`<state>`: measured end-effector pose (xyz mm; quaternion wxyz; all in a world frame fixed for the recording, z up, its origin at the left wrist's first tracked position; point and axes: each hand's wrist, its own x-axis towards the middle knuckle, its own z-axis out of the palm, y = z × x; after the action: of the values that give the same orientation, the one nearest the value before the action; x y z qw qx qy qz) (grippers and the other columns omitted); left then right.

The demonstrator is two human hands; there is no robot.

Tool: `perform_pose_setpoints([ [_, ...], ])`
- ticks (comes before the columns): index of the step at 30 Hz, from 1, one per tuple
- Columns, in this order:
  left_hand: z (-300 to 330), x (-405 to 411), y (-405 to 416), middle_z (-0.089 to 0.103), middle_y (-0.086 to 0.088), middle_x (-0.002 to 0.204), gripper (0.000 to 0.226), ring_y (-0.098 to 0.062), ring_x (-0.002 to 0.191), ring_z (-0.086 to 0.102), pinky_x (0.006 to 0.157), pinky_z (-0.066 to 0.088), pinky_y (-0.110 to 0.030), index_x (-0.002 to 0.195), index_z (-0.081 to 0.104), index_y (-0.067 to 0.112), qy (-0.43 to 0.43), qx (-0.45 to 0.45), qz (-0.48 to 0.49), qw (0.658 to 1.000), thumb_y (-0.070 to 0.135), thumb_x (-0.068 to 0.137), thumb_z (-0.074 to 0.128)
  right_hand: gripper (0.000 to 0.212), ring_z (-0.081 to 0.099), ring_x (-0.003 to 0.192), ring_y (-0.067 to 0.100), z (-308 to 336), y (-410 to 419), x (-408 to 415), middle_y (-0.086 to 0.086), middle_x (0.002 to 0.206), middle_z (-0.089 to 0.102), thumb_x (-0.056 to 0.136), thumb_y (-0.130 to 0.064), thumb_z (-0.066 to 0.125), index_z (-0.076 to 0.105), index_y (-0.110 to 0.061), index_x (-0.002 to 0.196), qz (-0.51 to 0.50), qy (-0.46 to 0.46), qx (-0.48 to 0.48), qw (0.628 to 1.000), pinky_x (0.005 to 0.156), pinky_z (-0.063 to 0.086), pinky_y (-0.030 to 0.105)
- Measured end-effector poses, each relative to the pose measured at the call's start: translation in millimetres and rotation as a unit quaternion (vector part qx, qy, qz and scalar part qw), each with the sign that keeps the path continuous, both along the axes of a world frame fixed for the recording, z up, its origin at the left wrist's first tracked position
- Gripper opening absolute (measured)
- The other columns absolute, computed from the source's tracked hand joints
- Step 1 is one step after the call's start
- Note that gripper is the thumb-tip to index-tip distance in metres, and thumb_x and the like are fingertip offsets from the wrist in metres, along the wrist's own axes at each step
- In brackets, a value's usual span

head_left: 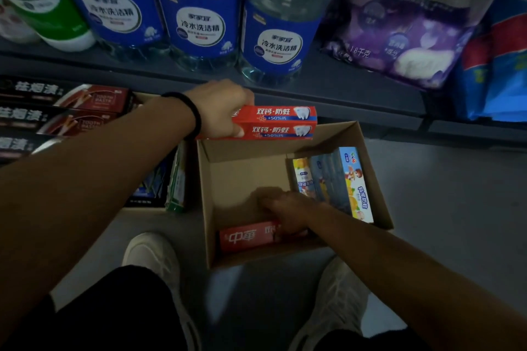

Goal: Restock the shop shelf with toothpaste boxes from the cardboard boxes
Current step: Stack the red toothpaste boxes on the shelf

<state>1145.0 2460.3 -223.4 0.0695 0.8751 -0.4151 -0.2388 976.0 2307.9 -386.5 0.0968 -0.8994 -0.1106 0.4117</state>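
Carton: open brown cardboard. Above its far rim, left hand grips two glossy red boxes; inside, right hand fingers curl on a red box.

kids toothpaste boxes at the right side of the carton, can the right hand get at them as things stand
Probably yes. The right hand is already inside the open cardboard carton, on the red toothpaste box just beside the kids toothpaste boxes. Nothing covers them, though it would have to let go of the red box first.
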Motion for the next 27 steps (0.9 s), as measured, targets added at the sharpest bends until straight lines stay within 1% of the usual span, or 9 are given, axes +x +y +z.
perform_pose_setpoints([
  [3, -3.3, 1.2, -1.7, 0.06, -0.005, 0.119, 0.047, -0.023, 0.105, 0.056, 0.077, 0.038, -0.026, 0.123, 0.054, 0.017, 0.003, -0.007, -0.001, 1.0, 0.029, 0.081, 0.072, 0.074, 0.051, 0.116, 0.028, -5.2, 1.7, 1.7, 0.011, 0.132, 0.052, 0.076, -0.036, 0.076, 0.039, -0.019, 0.137, 0.016, -0.001, 0.007, 1.0, 0.09, 0.042, 0.035],
  [7, -6.6, 0.2, -2.7, 0.061, -0.006, 0.118, 0.046, -0.024, 0.104, 0.057, 0.08, 0.041, -0.028, 0.122, 0.054, 0.018, 0.007, -0.007, -0.005, 1.0, 0.029, 0.081, 0.073, 0.075, 0.052, 0.115, 0.026, -3.8, 1.0, 5.4, 0.01, 0.13, 0.052, 0.075, -0.036, 0.077, 0.037, -0.019, 0.136, 0.023, 0.012, 0.016, 1.0, 0.083, 0.037, 0.031],
  [9, -6.5, -0.8, -2.7, 0.061, -0.006, 0.118, 0.047, -0.024, 0.105, 0.057, 0.082, 0.042, -0.029, 0.122, 0.054, 0.018, 0.006, -0.007, -0.005, 1.0, 0.029, 0.08, 0.073, 0.071, 0.052, 0.114, 0.025, -2.9, -1.5, 6.3, 0.009, 0.129, 0.052, 0.077, -0.036, 0.075, 0.037, -0.02, 0.135, 0.012, 0.005, 0.025, 1.0, 0.082, 0.036, 0.03],
  [11, -5.1, -1.3, -2.5, 0.061, -0.006, 0.119, 0.047, -0.024, 0.105, 0.057, 0.082, 0.042, -0.029, 0.122, 0.054, 0.017, 0.004, -0.009, -0.004, 1.0, 0.03, 0.08, 0.073, 0.068, 0.051, 0.115, 0.025, -3.6, -3.4, 7.3, 0.009, 0.131, 0.051, 0.08, -0.037, 0.072, 0.038, -0.021, 0.137, 0.007, -0.002, 0.016, 1.0, 0.085, 0.037, 0.032],
  [16, -3.2, -2.0, -1.3, 0.061, -0.006, 0.119, 0.048, -0.023, 0.105, 0.056, 0.083, 0.042, -0.03, 0.122, 0.053, 0.018, 0.004, -0.007, 0.001, 1.0, 0.03, 0.08, 0.073, 0.072, 0.048, 0.121, 0.027, -7.1, -4.4, 14.0, 0.012, 0.139, 0.046, 0.085, -0.039, 0.066, 0.03, -0.021, 0.145, 0.027, -0.038, -0.009, 0.999, 0.095, 0.042, 0.038],
  [20, -3.5, -1.3, -0.3, 0.059, -0.006, 0.121, 0.05, -0.023, 0.107, 0.056, 0.085, 0.042, -0.03, 0.124, 0.052, 0.017, 0.007, -0.006, 0.003, 1.0, 0.03, 0.081, 0.073, 0.086, 0.044, 0.127, 0.029, -9.3, -6.3, 10.4, 0.01, 0.145, 0.038, 0.078, -0.038, 0.072, 0.02, -0.027, 0.147, 0.024, -0.028, -0.007, 0.999, 0.1, 0.042, 0.045],
  [23, -4.7, -0.7, -1.3, 0.06, -0.005, 0.121, 0.049, -0.022, 0.107, 0.056, 0.085, 0.043, -0.03, 0.124, 0.052, 0.017, 0.01, -0.005, 0.003, 1.0, 0.03, 0.081, 0.073, 0.086, 0.039, 0.129, 0.028, -8.6, -9.1, 8.0, 0.008, 0.148, 0.029, 0.08, -0.031, 0.071, 0.018, -0.029, 0.147, 0.018, -0.036, -0.002, 0.999, 0.101, 0.041, 0.046],
  [25, -5.4, -0.3, -2.1, 0.06, -0.005, 0.12, 0.049, -0.022, 0.106, 0.056, 0.084, 0.043, -0.029, 0.124, 0.053, 0.018, 0.013, -0.004, 0.004, 1.0, 0.03, 0.081, 0.073, 0.078, 0.042, 0.127, 0.028, -10.8, -10.2, 9.5, 0.01, 0.146, 0.034, 0.083, -0.031, 0.068, 0.021, -0.028, 0.146, 0.017, -0.032, -0.013, 0.999, 0.101, 0.041, 0.045],
  [27, -4.2, 0.3, -2.2, 0.06, -0.004, 0.119, 0.048, -0.021, 0.105, 0.056, 0.081, 0.041, -0.028, 0.123, 0.053, 0.018, 0.011, -0.004, 0.005, 1.0, 0.03, 0.081, 0.073, 0.068, 0.048, 0.121, 0.028, -10.1, -9.4, 11.0, 0.011, 0.137, 0.046, 0.085, -0.035, 0.066, 0.032, -0.023, 0.142, 0.021, -0.031, -0.033, 0.999, 0.1, 0.042, 0.042],
])
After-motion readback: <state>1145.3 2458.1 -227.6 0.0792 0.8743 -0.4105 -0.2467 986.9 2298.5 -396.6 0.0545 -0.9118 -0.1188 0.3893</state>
